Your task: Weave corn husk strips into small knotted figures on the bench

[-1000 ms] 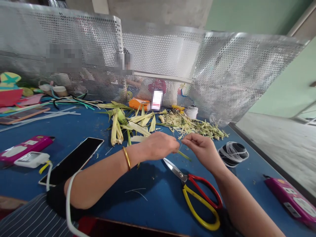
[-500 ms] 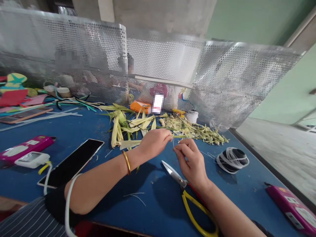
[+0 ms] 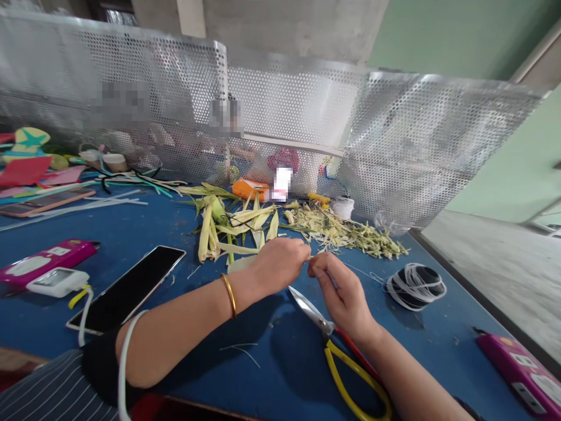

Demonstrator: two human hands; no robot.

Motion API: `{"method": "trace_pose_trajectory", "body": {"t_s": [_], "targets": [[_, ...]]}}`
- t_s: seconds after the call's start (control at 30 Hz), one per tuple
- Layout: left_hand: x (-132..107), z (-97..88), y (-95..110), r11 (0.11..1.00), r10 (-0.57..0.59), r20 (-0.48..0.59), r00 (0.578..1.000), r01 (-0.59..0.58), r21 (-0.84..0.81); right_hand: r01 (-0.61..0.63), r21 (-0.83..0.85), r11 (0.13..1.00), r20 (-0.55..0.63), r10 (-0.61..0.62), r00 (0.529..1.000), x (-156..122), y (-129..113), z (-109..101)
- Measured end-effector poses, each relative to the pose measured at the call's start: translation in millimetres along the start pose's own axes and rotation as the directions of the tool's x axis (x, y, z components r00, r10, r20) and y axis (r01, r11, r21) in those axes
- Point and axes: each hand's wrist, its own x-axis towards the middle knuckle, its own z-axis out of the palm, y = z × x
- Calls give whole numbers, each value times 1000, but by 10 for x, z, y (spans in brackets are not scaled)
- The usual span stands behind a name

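Note:
My left hand (image 3: pixel 283 264) is closed, palm down, over the middle of the table, its fingertips mostly hidden. A pale strip of corn husk (image 3: pixel 241 265) shows behind its wrist; whether it is held is unclear. Close beside it, my right hand (image 3: pixel 342 287) pinches a thin white string (image 3: pixel 357 269) between thumb and forefinger. That string trails right to a dark spool (image 3: pixel 416 286) wound with white string. Below my hands lie scissors (image 3: pixel 326 328) with yellow and red handles, slightly open, partly beneath my right forearm.
Corn husks (image 3: pixel 208 231) and a heap of husk shreds (image 3: pixel 342 228) lie behind my hands. A phone (image 3: pixel 134 286) and magenta devices (image 3: pixel 48 260) are on the blue table (image 3: pixel 210 374). A perforated metal screen (image 3: pixel 284 99) borders the back; people are behind it.
My hands have come closer together, the left slightly lower and to the right. The short string visible between them before is now nearly hidden.

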Motion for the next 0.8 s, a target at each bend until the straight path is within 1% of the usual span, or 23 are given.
{"method": "trace_pose_trajectory", "body": {"t_s": [0.07, 0.1, 0.17, 0.23, 0.33, 0.4, 0.43, 0.53, 0.6, 0.63, 0.67, 0.7, 0.8], "targets": [[-9, 8, 12, 993, 100, 15, 995, -100, 69, -101, 71, 992, -15, 102, 995, 29, 3, -62], [-13, 13, 16, 983, 156, 25, 987, -158, 89, -166, 112, 980, -2, 167, 986, 49, 12, -103], [-21, 21, 23, 961, 259, 47, 965, -263, 89, -294, 207, 933, 72, 286, 956, 90, 40, -197], [-28, 16, 29, 942, 332, 59, 941, -334, 36, -395, 315, 863, 161, 362, 918, 127, 69, -282], [-32, -28, 38, 916, 393, 60, 918, -385, -115, -504, 472, 723, 235, 448, 863, 157, 106, -336], [-28, -75, 35, 892, 398, 41, 917, -376, -251, -559, 564, 607, 266, 508, 820, 160, 127, -309], [-25, -99, 30, 878, 380, 22, 925, -353, -323, -580, 602, 549, 281, 534, 797, 159, 137, -281], [-10, -149, -4, 815, 276, -23, 961, -246, -525, -598, 701, 388, 306, 594, 744, 154, 162, -177], [1, -155, -30, 789, 177, -41, 983, -167, -591, -576, 752, 320, 294, 621, 727, 152, 169, -114], [6, -150, -42, 792, 122, -49, 991, -127, -598, -562, 764, 317, 275, 628, 728, 150, 170, -88], [12, -141, -53, 802, 57, -60, 997, -81, -591, -552, 760, 343, 248, 631, 735, 146, 168, -64], [18, -129, -62, 815, -10, -73, 997, -34, -578, -544, 740, 395, 215, 628, 748, 140, 165, -42], [36, -98, -83, 832, -161, -104, 981, 78, -549, -506, 587, 632, 114, 555, 824, 99, 148, 14]]}}
